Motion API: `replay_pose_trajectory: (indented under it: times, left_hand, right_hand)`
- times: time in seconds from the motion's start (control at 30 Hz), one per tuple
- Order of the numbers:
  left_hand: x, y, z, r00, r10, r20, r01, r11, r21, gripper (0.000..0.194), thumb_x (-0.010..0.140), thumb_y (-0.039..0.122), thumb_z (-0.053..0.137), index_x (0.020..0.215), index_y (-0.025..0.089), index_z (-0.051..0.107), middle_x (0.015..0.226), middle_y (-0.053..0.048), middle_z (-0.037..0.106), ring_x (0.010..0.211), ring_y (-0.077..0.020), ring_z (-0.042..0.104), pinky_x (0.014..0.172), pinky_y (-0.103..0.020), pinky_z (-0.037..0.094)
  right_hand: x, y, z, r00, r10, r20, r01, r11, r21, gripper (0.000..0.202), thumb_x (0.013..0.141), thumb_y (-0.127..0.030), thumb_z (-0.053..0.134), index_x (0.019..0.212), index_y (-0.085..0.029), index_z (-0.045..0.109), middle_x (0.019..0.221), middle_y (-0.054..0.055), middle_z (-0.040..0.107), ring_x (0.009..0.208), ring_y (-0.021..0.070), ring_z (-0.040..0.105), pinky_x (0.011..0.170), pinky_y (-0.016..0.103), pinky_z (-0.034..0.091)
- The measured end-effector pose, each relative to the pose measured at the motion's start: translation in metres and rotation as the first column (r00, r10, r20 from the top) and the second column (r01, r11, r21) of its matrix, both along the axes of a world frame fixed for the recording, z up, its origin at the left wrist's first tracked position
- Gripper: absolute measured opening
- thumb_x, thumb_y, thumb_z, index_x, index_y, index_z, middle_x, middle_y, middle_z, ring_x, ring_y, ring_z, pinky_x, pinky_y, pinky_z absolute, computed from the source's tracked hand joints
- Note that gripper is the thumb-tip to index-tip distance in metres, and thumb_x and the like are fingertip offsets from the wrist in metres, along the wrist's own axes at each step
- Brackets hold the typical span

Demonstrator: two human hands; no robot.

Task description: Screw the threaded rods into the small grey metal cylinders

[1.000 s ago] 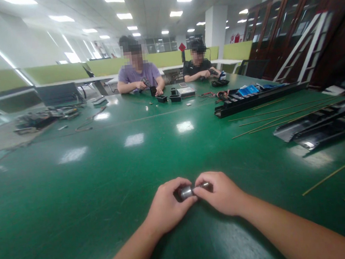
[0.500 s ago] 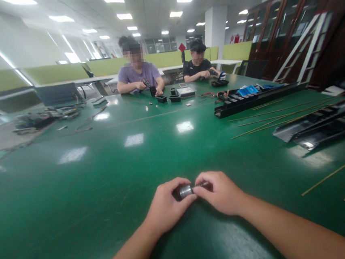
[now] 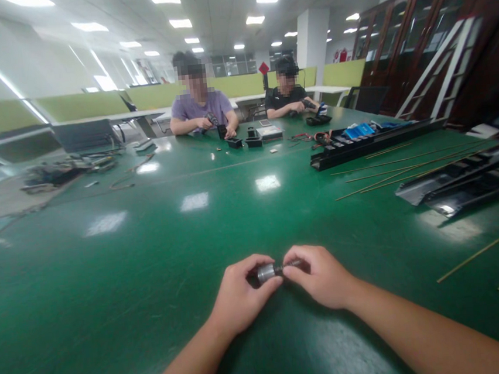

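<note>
1. Over the green counter [image 3: 142,262], your left hand [image 3: 241,296] curls nearly closed around the metal cylinder [image 3: 265,273], thumb opposing fingers, probably to steady it.
2. Your right hand [image 3: 326,276] pinches the thin shaft [image 3: 280,270], fingertips almost together, likely for fine control.
3. Metal cylinder and thin shaft lie end to end between your palms, seemingly for alignment; I cannot tell whether they join.

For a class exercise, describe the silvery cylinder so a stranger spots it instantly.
Start at the green table, on the camera wearer's side. The wearer's left hand grips the cylinder: short, shiny, and thicker than the thin rod in the right hand.
</note>
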State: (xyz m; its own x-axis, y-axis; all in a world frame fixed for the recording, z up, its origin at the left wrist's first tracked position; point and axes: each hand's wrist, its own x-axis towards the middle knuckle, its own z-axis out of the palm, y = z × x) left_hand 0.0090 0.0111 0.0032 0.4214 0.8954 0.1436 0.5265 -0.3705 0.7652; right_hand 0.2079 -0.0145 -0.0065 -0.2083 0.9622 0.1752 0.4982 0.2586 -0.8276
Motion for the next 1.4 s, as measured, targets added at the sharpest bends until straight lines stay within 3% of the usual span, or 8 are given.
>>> replay_pose_trajectory:
  times: [1.4]
  left_hand:
    - [-0.0044,0.003,-0.0023,0.99,0.124,0.066,-0.125,0.992,0.005,0.026,0.08,0.042,0.068,0.093,0.019,0.073,0.087,-0.004,0.073,0.079,-0.0217,0.066,0.071,-0.03,0.048]
  right_hand:
    - [0.0025,0.0003,-0.0007,0.998,-0.053,-0.046,0.054,0.998,0.021,0.008,0.087,-0.022,0.059,0.087,-0.018,0.067,0.075,0.0,0.066,0.067,0.0137,0.058,0.061,0.024,0.041]
